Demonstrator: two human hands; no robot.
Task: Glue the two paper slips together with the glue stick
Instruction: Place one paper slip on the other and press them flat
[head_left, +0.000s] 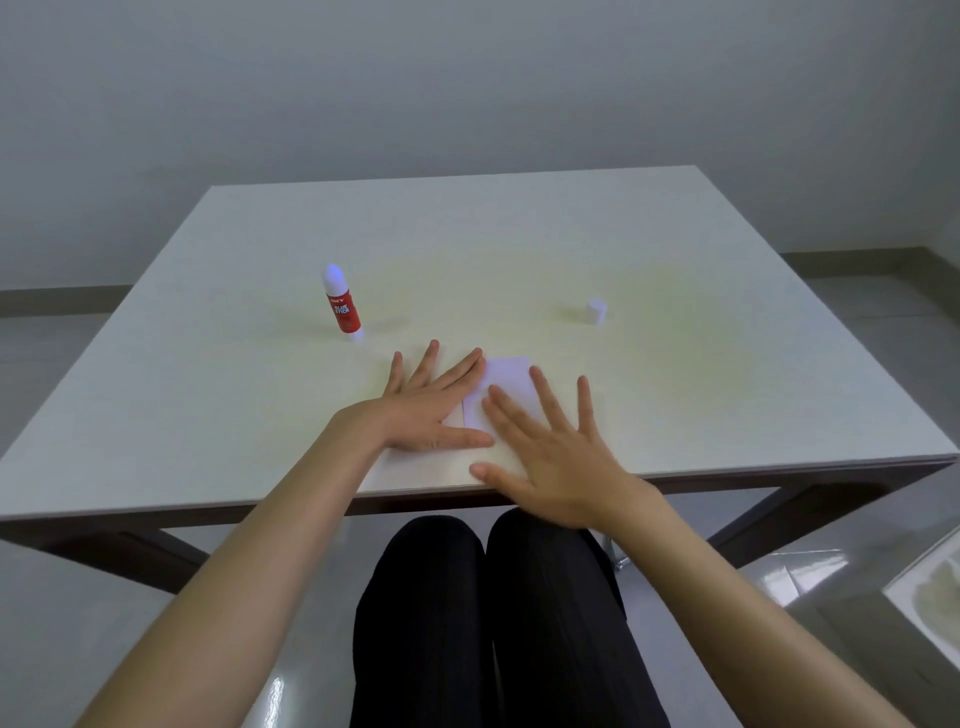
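Note:
A white paper slip (506, 387) lies flat near the front of the table, partly under both hands. A strip of a second slip (454, 415) shows at its left edge, under my left hand. My left hand (431, 408) lies flat with fingers spread on the slips' left side. My right hand (550, 447) presses flat with fingers spread on the lower right part. The red and white glue stick (342, 304) stands upright, uncapped, to the left behind my hands. Its white cap (596, 310) sits apart at the right.
The pale table (519, 234) ends just below my hands at its front edge (208, 501). My legs in black trousers (493, 613) are under it. A shiny surface (924, 597) shows at the lower right.

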